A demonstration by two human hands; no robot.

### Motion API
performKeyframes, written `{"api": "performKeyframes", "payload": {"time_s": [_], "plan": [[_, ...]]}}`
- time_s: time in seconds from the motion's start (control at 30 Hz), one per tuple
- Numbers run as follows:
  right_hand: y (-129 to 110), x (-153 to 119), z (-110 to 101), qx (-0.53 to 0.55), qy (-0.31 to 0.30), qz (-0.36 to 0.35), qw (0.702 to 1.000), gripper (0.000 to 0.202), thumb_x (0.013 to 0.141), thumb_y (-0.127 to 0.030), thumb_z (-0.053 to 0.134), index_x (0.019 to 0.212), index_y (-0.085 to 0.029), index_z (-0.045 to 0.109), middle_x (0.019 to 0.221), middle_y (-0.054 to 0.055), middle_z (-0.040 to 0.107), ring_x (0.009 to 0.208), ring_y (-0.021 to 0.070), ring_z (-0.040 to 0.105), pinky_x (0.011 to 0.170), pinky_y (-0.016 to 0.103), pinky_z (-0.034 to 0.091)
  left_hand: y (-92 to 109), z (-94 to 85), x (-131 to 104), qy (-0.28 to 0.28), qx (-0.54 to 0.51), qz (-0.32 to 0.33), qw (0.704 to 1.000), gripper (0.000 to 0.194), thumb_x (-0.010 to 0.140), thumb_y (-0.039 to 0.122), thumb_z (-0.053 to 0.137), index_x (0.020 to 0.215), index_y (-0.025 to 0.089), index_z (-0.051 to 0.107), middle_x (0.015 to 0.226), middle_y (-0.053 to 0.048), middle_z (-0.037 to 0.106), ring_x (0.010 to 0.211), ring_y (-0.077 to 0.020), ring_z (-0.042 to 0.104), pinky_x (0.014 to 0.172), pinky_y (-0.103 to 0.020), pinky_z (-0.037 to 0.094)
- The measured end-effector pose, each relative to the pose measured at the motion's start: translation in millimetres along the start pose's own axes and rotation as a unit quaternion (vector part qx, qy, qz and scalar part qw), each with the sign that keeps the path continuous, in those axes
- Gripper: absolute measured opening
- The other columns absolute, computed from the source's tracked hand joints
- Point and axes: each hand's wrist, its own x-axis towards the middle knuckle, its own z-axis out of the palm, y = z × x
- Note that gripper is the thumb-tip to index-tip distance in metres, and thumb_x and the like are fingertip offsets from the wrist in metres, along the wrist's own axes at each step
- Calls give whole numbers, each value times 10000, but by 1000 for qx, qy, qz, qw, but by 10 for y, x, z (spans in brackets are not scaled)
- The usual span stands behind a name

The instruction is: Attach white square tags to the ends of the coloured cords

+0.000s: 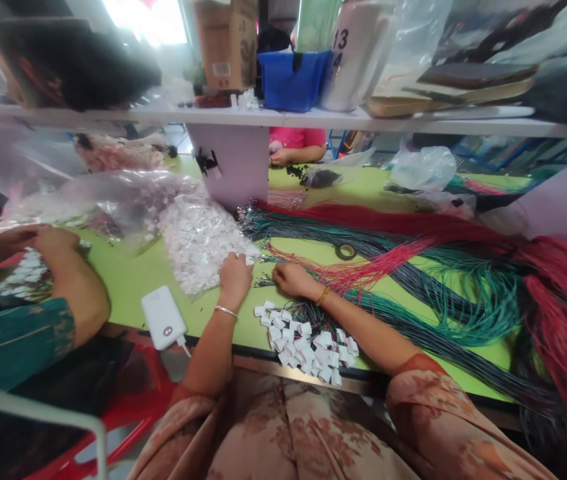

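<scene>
We are bending our left hand (236, 275) over the right edge of a clear bag of white pieces (196, 243), just left of the frame's centre; its fingers are curling inward, and we cannot tell whether they are pinching anything. Our right hand (290, 279) is curling palm-down at the centre, beside the bare-looking wire tips, and its fingertips are hiding from us, so we cannot tell its grip either.

The loose wires are spreading across the right half of the frame. We are seeing thick, glossy deep-red wires (363, 215) running along the top of the bundle, thinner pinkish-red wires (388, 267) fanning from the centre, green wires (488, 310) looping at right, and straight dark grey wires (443, 357) slanting toward the lower right. Their ends are glinting silvery near the centre.

Below our right hand, at lower centre, small boxy white connectors (308, 347) are lying in a jumbled heap, matte and blocky, with thin dark and reddish leads trailing from them. A dark tape roll (346, 251) is lying among the wires.
</scene>
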Motion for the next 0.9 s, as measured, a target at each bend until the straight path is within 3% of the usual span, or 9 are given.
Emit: {"api": "performKeyframes", "payload": {"time_s": [0.07, 0.17, 0.3, 0.43, 0.53, 0.63, 0.77, 0.9], "plan": [[47, -8, 13, 25, 27, -3, 999, 130, 806, -184, 484, 798, -155, 610, 779, 77, 658, 667, 160, 524, 629, 257, 338, -82, -8, 51, -25, 31, -7, 999, 73, 734, 162, 653, 800, 170, 623, 904, -140, 578, 965, -301, 560, 754, -324, 385], [124, 6, 35, 121, 63, -21, 990, 88, 780, -204, 491, 778, -162, 567, 728, 31, 609, 651, 141, 490, 627, 243, 350, -95, -41, 66, -21, -11, -9, 1000, 116, 718, 152, 668, 806, 185, 600, 845, -101, 584, 901, -268, 568, 732, -306, 374], [162, 37, 20, 269, 87, -32, 959, 130, 782, -278, 492, 759, -164, 550, 698, -9, 563, 637, 119, 456, 615, 229, 366, -22, -84, 84, -3, -222, -33, 974, 155, 739, 214, 668, 881, 202, 609, 787, -35, 593, 745, -174, 547, 666, -262, 386], [124, 19, -35, 338, 102, -31, 935, 187, 787, -340, 518, 766, -162, 571, 713, -10, 571, 655, 117, 455, 629, 230, 381, 83, 5, 70, -92, -478, -100, 868, 200, 711, 202, 654, 907, 173, 625, 685, 9, 572, 591, -97, 502, 571, -211, 378], [94, -16, -57, 363, 120, -13, 924, 209, 774, -371, 531, 756, -166, 570, 700, -8, 564, 648, 118, 456, 620, 230, 386, 158, 100, 28, -165, -568, -161, 790, 166, 659, 137, 641, 821, 149, 612, 660, 9, 574, 563, -81, 522, 549, -196, 392], [86, -35, -53, 371, 130, 7, 920, 213, 757, -383, 529, 742, -173, 562, 681, -11, 554, 627, 116, 447, 598, 228, 382, 203, 140, -2, -200, -613, -190, 740, 150, 650, 86, 602, 791, 137, 602, 687, -9, 599, 568, -81, 547, 554, -196, 424], [93, -32, -25, 357, 124, 3, 926, 183, 750, -354, 525, 730, -173, 549, 633, -25, 521, 599, 111, 429, 578, 224, 367, 217, 127, -7, -217, -628, -196, 722, 119, 680, 76, 586, 786, 127, 602, 686, -24, 607, 576, -88, 558, 567, -201, 446], [73, -40, -12, 328, 129, -11, 936, 159, 749, -331, 523, 745, -173, 544, 613, -35, 500, 580, 107, 416, 567, 223, 350, 227, 154, -39, -203, -606, -180, 748, 99, 695, 99, 625, 790, 127, 616, 692, -15, 608, 576, -77, 546, 581, -197, 439]]}}
